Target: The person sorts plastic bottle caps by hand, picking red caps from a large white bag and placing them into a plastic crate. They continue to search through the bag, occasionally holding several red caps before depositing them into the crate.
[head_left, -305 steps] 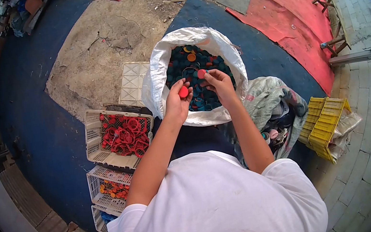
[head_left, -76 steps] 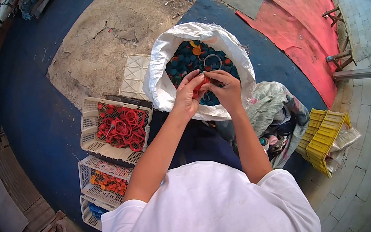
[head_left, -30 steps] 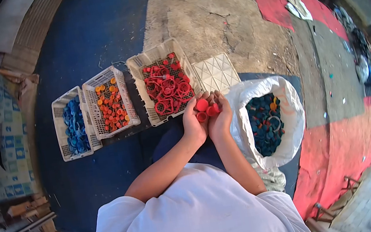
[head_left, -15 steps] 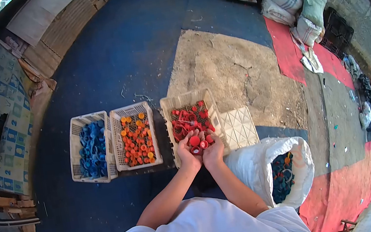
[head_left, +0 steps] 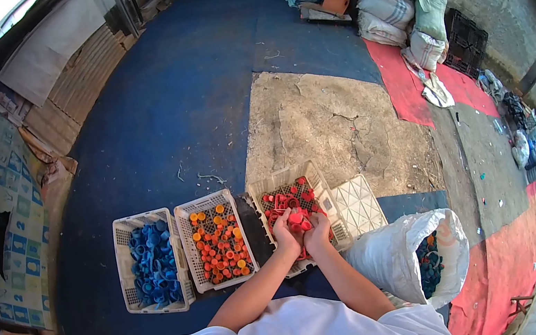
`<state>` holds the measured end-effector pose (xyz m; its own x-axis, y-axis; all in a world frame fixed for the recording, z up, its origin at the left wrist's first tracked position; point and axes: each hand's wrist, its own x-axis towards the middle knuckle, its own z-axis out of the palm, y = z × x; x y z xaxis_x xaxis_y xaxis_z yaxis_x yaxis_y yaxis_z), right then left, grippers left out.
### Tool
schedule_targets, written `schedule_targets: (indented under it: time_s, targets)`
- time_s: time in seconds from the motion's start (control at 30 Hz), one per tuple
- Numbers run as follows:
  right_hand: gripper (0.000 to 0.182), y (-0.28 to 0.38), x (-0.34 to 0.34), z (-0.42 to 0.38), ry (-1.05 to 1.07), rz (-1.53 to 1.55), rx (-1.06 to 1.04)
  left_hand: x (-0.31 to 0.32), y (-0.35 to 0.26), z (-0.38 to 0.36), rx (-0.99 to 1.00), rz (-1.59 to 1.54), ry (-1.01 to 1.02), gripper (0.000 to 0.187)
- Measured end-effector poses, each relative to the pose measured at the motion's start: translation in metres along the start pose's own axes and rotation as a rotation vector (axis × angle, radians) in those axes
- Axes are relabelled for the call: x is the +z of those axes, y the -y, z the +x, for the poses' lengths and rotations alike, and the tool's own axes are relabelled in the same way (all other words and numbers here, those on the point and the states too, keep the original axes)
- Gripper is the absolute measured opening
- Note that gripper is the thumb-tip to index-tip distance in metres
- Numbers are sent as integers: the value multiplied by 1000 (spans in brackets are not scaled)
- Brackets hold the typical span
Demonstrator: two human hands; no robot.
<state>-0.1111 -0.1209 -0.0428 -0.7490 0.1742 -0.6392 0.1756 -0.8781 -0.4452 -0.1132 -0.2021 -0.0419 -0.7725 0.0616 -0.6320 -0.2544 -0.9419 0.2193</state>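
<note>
My left hand [head_left: 286, 236] and my right hand [head_left: 318, 232] are cupped together around a small heap of red bottle caps [head_left: 299, 219]. They are over the near part of a cream plastic crate [head_left: 321, 187], which has more red caps and loop-shaped red pieces in it. To the left stands a white crate [head_left: 190, 250] with orange and yellow caps [head_left: 218, 240]. Farther left, another white crate [head_left: 131, 287] contains blue caps [head_left: 153, 263]. The hands hide part of the red heap below them.
By my right arm, an open white woven sack [head_left: 380, 255] holds mostly dark blue-green caps. A cream lattice panel [head_left: 358, 206] lies beside the red-cap crate. Stuffed sacks [head_left: 390, 11] are piled at the back right. Blue matting [head_left: 159, 100] covers much of the floor.
My view has tilted up, so the crates and sack sit lower. My cupped hands have drawn closer around the red caps, covering more of them.
</note>
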Motion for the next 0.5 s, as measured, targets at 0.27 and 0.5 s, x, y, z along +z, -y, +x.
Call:
schedule_targets:
  time_s: [0.27,0.5]
  targets:
    - [15,0,15,24,-152,-58,46,14,-5,11,-69,-74,-96,16]
    - [19,-6,5,54,-194,-68,61,-1,4,45,6,35,-155,50]
